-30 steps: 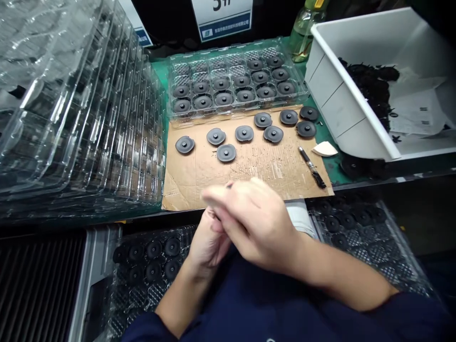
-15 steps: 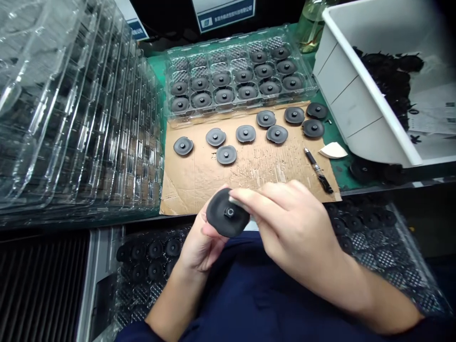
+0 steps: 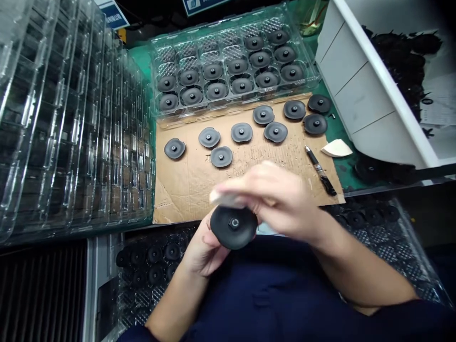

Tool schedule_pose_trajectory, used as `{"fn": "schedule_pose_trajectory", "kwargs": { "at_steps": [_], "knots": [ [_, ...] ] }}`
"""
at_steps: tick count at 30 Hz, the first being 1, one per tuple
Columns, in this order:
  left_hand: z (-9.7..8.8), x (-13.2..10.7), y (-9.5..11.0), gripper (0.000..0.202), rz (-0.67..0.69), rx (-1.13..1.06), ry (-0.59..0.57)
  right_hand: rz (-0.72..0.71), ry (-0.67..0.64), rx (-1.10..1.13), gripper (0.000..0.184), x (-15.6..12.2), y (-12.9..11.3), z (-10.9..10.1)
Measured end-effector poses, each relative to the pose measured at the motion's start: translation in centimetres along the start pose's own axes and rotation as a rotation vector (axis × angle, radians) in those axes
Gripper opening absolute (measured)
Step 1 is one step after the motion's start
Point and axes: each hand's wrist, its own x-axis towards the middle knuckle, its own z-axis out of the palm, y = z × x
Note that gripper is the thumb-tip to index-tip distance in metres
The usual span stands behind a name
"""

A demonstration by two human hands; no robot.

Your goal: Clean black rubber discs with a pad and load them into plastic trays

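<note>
My left hand (image 3: 201, 254) is closed around the edge of a round black plastic disc (image 3: 233, 236), whose small central hub faces up at me. Pinched in my right hand (image 3: 281, 199) is a white sponge pad (image 3: 228, 199), blurred by motion, lying over the disc's far rim. How firmly the two touch is hard to see. On the cardboard sheet (image 3: 188, 190) beyond my hands lie several similar discs (image 3: 221, 156). A pen (image 3: 320, 171) and a cream sponge wedge (image 3: 337, 148) rest at its right side.
Behind the cardboard is a clear compartment tray (image 3: 235, 102), partly filled with discs. Tall stacked clear trays (image 3: 131, 190) stand at left. A white bin (image 3: 359, 90) with black parts is at right. More disc-filled trays (image 3: 146, 294) sit below the table edge.
My right hand has moved left and up, bringing the white pad across the disc's far rim. The disc in my left hand has shifted slightly right and down; the view has shifted a little.
</note>
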Motion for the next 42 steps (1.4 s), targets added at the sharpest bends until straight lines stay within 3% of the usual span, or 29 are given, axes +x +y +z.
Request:
{"fn": "schedule_pose_trajectory", "kwargs": {
  "at_steps": [3, 6, 12, 15, 18, 24, 28, 32, 35, 37, 39, 40, 42],
  "knots": [
    [0.4, 0.3, 0.6, 0.06, -0.015, -0.062, -0.115, 0.39, -0.017, 0.004, 0.022, -1.5, 3.7, 0.0],
    [0.2, 0.6, 0.9, 0.055, -0.017, -0.111, -0.134, 0.559, -0.049, -0.072, 0.026, -4.5, 6.8, 1.8],
    [-0.6, 1.1, 0.7, 0.057, -0.028, -0.116, -0.043, 0.591, 0.074, -0.25, 0.038, -8.5, 7.9, 6.3],
    [-0.6, 1.5, 0.7, 0.057, -0.039, -0.115, -0.005, 0.593, 0.081, -0.281, 0.039, -8.0, 8.2, 6.5],
    [-0.5, 1.6, 0.5, 0.069, -0.022, -0.113, 0.037, 0.599, 0.109, -0.285, 0.031, -6.9, 8.4, 5.6],
    [-0.7, 1.6, 0.1, 0.089, 0.033, -0.099, 0.132, 0.501, 0.044, -0.149, 0.027, -6.8, 6.1, 5.3],
    [-0.7, 1.8, 0.0, 0.084, 0.048, -0.087, 0.152, 0.472, -0.025, -0.095, 0.019, -6.9, 5.2, 5.4],
    [0.2, 1.9, -0.3, 0.065, 0.094, -0.064, 0.118, 0.491, 0.171, -0.054, 0.02, -4.0, 2.6, 3.3],
    [1.1, 1.9, -0.9, 0.061, 0.102, -0.024, 0.112, 0.31, 0.282, -0.032, 0.021, -1.5, -0.6, 2.0],
    [1.3, 1.9, -1.3, 0.06, 0.085, 0.004, 0.129, 0.231, 0.14, -0.013, 0.021, -0.5, -2.1, 1.6],
    [1.2, 1.7, -1.4, 0.058, 0.105, 0.02, 0.163, 0.237, -0.076, 0.034, 0.019, -0.1, -2.6, 1.5],
    [1.1, 1.6, -1.5, 0.058, 0.118, 0.024, 0.172, 0.252, -0.125, 0.045, 0.018, -0.1, -2.6, 1.6],
    [1.0, 1.4, -1.4, 0.057, 0.111, 0.029, 0.169, 0.241, -0.004, 0.0, 0.019, -0.2, -2.4, 2.0]
  ]
}}
